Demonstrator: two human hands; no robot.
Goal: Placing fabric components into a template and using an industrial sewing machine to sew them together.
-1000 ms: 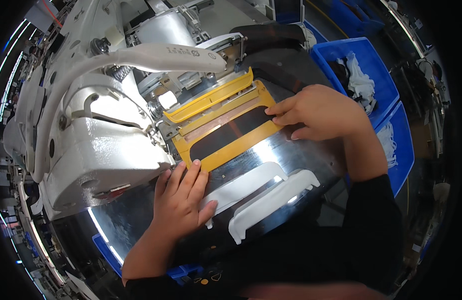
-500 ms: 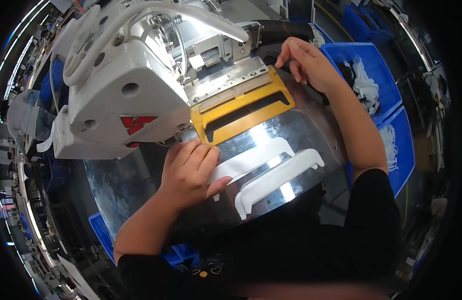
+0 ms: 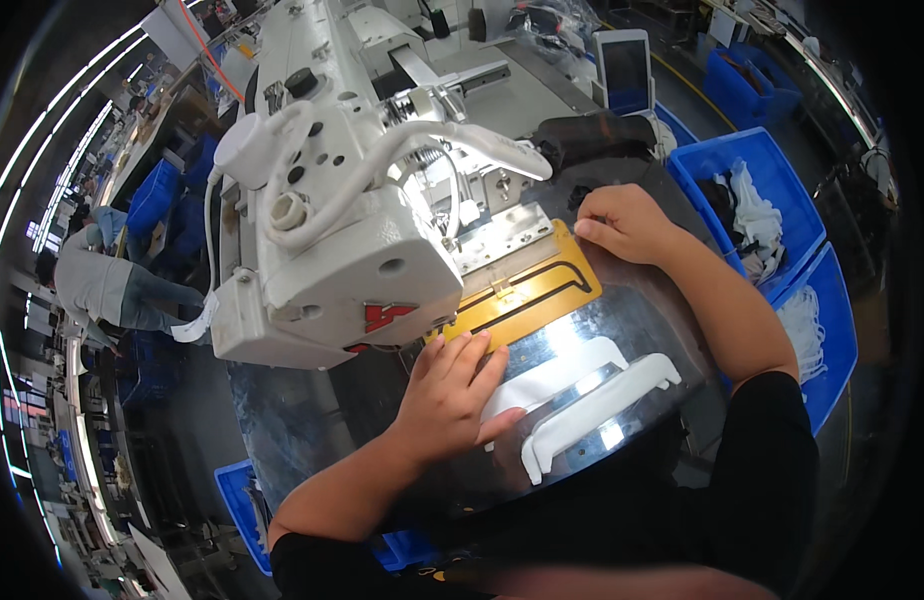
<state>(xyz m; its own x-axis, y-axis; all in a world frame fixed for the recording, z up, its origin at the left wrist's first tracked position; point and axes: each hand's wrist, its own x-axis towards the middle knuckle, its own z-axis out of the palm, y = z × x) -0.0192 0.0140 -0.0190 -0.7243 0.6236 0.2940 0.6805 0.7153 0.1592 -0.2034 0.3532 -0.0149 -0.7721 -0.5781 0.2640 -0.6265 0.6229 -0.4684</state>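
Note:
My left hand (image 3: 447,392) lies with fingers spread, its fingertips at the near left edge of a yellow plate (image 3: 530,312). A narrow dark slot with a bent end runs along that plate, which sits beside the head of a white sewing machine (image 3: 332,295). My right hand (image 3: 627,225) is curled at the plate's far right corner; its fingertips are partly hidden, and I cannot make out anything in them. Nearer me, two long white pieces with bent ends, a back one (image 3: 567,378) and a front one (image 3: 597,418), lie on the shiny metal table.
Blue bins stand at the right, one (image 3: 804,215) with white and black pieces, another (image 3: 832,370) with white strips. A dark screen (image 3: 625,72) stands behind the table. Another person (image 3: 107,280) is bent over at the far left.
The view has shifted, showing more of the machine. The plate's wide dark opening now shows as a narrow slot. My right hand has closed up and come down to the plate's corner; my left stays by its edge.

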